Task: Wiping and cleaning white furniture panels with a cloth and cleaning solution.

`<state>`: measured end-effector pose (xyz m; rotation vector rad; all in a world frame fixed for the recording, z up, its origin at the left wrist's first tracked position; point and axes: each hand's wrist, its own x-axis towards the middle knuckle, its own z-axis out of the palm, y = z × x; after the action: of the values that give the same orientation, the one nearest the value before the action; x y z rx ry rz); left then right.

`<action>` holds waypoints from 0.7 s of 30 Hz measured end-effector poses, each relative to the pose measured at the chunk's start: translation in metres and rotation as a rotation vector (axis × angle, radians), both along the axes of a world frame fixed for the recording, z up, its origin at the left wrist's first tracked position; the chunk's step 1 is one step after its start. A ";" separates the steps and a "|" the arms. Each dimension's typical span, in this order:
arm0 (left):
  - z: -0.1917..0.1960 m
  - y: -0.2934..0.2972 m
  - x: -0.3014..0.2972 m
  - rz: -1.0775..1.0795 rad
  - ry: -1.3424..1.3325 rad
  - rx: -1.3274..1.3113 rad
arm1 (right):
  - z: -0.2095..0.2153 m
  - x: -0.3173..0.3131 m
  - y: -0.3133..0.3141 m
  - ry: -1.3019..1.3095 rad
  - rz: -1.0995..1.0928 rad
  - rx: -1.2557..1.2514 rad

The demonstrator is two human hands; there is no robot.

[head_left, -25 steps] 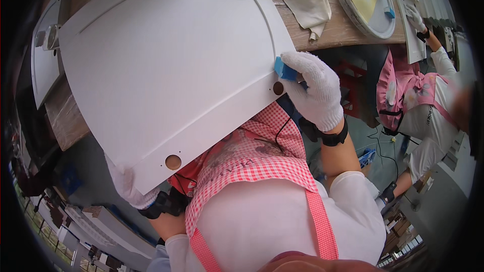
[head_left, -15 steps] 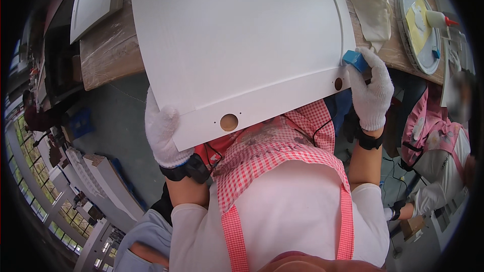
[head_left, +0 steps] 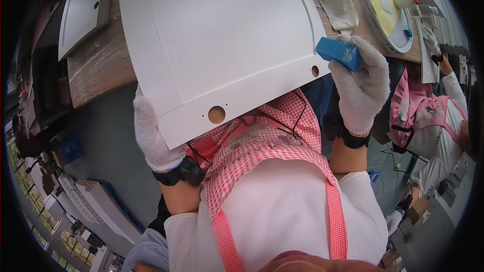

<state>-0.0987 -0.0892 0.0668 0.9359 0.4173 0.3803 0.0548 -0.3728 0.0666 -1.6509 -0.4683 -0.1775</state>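
A large white cabinet door (head_left: 227, 35) with a raised border lies in front of me, its near edge jutting past the table toward my apron. Two round hinge holes run along that near border. My left hand (head_left: 154, 133), in a white knitted glove, grips the door's near left edge, with its fingers hidden under the panel. Between the thumb and fingers of my gloved right hand (head_left: 364, 83) is a blue rectangular block (head_left: 339, 53) with whitish marks on one face. It is held just above the door's right corner, beside the smaller-looking hole.
The table (head_left: 98, 73) is covered in plastic film. A cream cloth (head_left: 335, 0) lies right of the door; beyond it, a round lid (head_left: 372, 12) carries a yellow sheet and a white red-tipped bottle (head_left: 403, 0). Another white door (head_left: 80, 12) stands left. A co-worker (head_left: 438, 121) is at right.
My right hand has lifted the blue block off the door's right edge and turned it. My left thumb has slid off the door's top face to its side. The view has shifted slightly right.
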 end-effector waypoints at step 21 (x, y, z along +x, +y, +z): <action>0.006 -0.010 0.007 0.018 -0.059 -0.194 | 0.038 -0.043 0.072 -0.260 0.658 -0.347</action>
<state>-0.0913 -0.0997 0.0732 0.7313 0.4019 0.3761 0.0118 -0.3013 0.1049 -1.7231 -1.2683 0.1935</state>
